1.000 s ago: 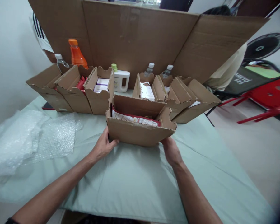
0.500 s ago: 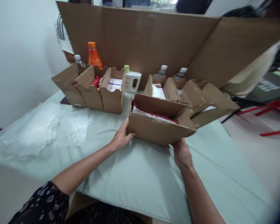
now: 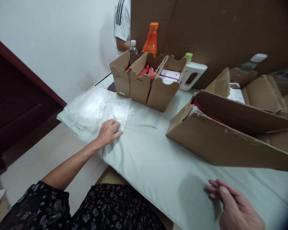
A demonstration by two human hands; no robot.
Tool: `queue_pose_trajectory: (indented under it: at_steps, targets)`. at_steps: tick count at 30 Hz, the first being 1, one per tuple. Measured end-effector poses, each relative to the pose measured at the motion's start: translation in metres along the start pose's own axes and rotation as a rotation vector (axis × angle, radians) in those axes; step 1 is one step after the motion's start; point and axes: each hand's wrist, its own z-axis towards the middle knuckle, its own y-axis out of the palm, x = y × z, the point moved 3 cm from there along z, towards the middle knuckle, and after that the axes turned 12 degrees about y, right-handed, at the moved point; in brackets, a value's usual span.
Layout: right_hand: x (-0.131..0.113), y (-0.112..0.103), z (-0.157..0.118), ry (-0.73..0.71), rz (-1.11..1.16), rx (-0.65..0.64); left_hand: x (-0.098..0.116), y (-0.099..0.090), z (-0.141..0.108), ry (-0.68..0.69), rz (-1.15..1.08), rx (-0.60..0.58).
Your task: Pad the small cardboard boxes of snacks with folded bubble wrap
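Note:
My left hand (image 3: pixel 108 132) rests on the near edge of the bubble wrap (image 3: pixel 115 111), its thumb apart from its slightly bent fingers. The clear sheets lie spread on the table's left side. Above the pale green cloth at lower right is my right hand (image 3: pixel 232 201), fingers loosely bent and holding nothing. Just beyond it stands a long cardboard box (image 3: pixel 220 143), with something red and white inside; its right end runs out of view.
Three cardboard bins (image 3: pixel 139 86) stand at the back, with red packets and white boxes in them. Behind are an orange bottle (image 3: pixel 151 41) and a white jug (image 3: pixel 194 75). A tall cardboard panel (image 3: pixel 206 35) closes the rear. A person's white sleeve (image 3: pixel 123 24) shows beside it.
Both hands have let go of the cardboard box. My left hand has moved left onto the bubble wrap, and the right has drawn back toward me. The view has turned left.

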Motion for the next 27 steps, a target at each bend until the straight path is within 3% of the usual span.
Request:
queue_pose_trajectory:
  at_steps: [3, 8, 11, 16, 23, 25, 27]
  targets:
    - [-0.009, 0.027, -0.014, -0.052, -0.140, -0.121, -0.007, 0.005, 0.011, -0.004, -0.015, 0.025]
    - [-0.017, 0.078, -0.023, -0.186, -0.287, -0.358, 0.007, 0.006, 0.018, 0.029, -0.128, 0.111]
    - [-0.023, 0.108, -0.032, -0.236, -0.318, -0.480, 0.018, -0.007, 0.010, 0.039, -0.247, 0.188]
    - [-0.051, 0.167, -0.044, -0.395, -0.370, -0.602, 0.022, -0.039, -0.004, -0.093, -0.710, 0.411]
    - [-0.092, 0.261, 0.005, -0.468, -0.288, -0.432, 0.013, -0.055, -0.017, -0.107, -0.908, 0.303]
    - [-0.102, 0.289, 0.016, -0.423, -0.240, -0.503, 0.013, -0.065, -0.019, -0.129, -0.897, 0.300]
    - [-0.105, 0.315, 0.017, -0.294, -0.224, -0.690, 0.014, -0.079, -0.020, -0.166, -0.876, 0.324]
